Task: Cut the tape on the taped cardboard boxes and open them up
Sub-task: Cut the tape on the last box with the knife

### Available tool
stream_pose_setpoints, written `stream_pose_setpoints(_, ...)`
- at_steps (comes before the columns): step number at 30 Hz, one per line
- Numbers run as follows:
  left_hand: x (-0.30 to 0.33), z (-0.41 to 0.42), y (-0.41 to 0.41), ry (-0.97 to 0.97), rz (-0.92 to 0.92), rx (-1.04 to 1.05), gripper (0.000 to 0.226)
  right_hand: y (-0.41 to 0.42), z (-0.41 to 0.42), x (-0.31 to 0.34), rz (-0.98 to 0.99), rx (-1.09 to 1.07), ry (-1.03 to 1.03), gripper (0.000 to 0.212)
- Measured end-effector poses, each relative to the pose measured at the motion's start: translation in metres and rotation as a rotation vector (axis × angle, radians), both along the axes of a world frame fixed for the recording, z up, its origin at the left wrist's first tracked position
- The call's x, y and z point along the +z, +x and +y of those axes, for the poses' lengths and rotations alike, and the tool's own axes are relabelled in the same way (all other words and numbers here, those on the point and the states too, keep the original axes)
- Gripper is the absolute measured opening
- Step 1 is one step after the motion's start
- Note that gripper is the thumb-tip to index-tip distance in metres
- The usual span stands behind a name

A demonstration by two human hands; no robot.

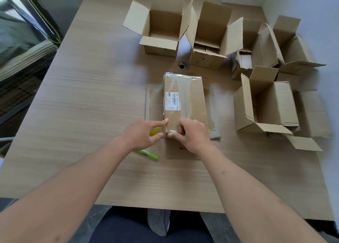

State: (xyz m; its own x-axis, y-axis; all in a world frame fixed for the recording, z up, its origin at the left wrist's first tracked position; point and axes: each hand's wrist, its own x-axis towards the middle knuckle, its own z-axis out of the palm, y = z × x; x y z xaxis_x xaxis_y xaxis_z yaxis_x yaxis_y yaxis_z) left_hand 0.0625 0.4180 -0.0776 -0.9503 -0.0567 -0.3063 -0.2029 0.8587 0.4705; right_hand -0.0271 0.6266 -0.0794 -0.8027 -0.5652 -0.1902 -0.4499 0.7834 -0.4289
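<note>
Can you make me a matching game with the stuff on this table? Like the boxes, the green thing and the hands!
Things:
1. green cutter
2. taped box
3. back left box
4. right hand

Descriptions:
A. flaps up, already open
B. lying on the table, partly under the left wrist
C. fingers curled at the taped box's near end
D. in the middle, white label on top

Pairs: 1-B, 2-D, 3-A, 4-C
</note>
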Motion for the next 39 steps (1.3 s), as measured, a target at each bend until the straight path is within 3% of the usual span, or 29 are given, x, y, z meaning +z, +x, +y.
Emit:
stream_pose_setpoints(4, 0.003, -0.011, 0.008, 0.097, -0.091, -0.047, 0.062, 0.002, -0.007, 0.003, 0.008, -0.064, 0.015, 0.067)
stream_pose_setpoints(10, 0.002, -0.023, 0.002, -0.094, 0.036, -0.037, 0.062, 0.003, -0.015, 0.003, -0.009, -0.124, 0.055, 0.07)
stream_pose_setpoints(17, 0.013, -0.047, -0.012, -0.2, -0.089, 0.088, 0.073, -0.001, -0.028, 0.002, -0.009, -0.172, 0.045, 0.066)
stream_pose_setpoints(23, 0.029, -0.066, -0.004, -0.04, -0.038, -0.081, 0.042, -0.003, -0.041, -0.001, 0.082, -0.202, 0.054, 0.06)
stream_pose_setpoints(27, 0.034, -0.073, -0.006, -0.083, -0.044, -0.065, 0.037, 0.007, -0.043, -0.011, 0.297, -0.103, -0.128, 0.045)
stream_pose_setpoints(30, 0.034, -0.076, -0.01, -0.076, -0.048, -0.06, 0.031, 0.027, -0.048, -0.018, 0.462, 0.161, -0.228, 0.03)
stream_pose_setpoints(32, 0.033, -0.077, -0.011, -0.078, -0.055, -0.06, 0.03, 0.042, -0.056, -0.024, 0.361, 0.307, -0.233, 0.024)
stream_pose_setpoints(34, 0.033, -0.076, -0.012, -0.075, -0.05, -0.057, 0.03, 0.052, -0.065, -0.03, 0.141, 0.362, -0.132, 0.025)
stream_pose_setpoints(37, 0.031, -0.077, -0.011, -0.064, -0.048, -0.054, 0.029, 0.063, -0.076, -0.037, -0.054, 0.386, 0.086, 0.04)
stream_pose_setpoints(39, 0.03, -0.08, -0.01, -0.052, -0.049, -0.045, 0.028, 0.071, -0.079, -0.04, -0.111, 0.366, 0.119, 0.044)
